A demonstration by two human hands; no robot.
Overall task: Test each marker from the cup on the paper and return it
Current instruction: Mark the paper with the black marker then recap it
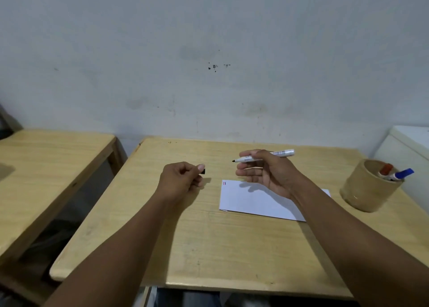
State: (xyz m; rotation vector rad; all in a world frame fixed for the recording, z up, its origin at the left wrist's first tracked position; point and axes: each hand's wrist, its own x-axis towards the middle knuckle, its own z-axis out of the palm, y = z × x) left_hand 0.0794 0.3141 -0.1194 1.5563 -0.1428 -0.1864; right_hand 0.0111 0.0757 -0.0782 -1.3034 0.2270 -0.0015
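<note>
At the left edge of the frame stands a second wooden table (46, 167), set apart from the main wooden desk (209, 237) by a dark gap. Left of centre, above the desk, the left hand (181, 181) is curled into a loose fist, its thumb and fingers pinched on a small black cap (203, 171) that pokes out just past the thumb tip. Right of that, near the middle of the frame, the right hand (267, 169) grips a white marker (264, 157) between thumb and forefinger, the other fingers spread loosely underneath; the marker lies nearly level, its bare black tip pointing left toward the cap, with a clear gap between the two. Below the right hand a white sheet of paper (255, 202) lies flat on the desk, with small red and blue marks (224, 183) at its upper left corner. Farther right, near the desk's right edge, a tan round cup (369, 188) stands upright, well apart from the paper, holding a red-capped marker (385, 169) and a blue-capped marker (402, 174). At the far right edge sits a white box-like object (408, 144) beside the desk.
</note>
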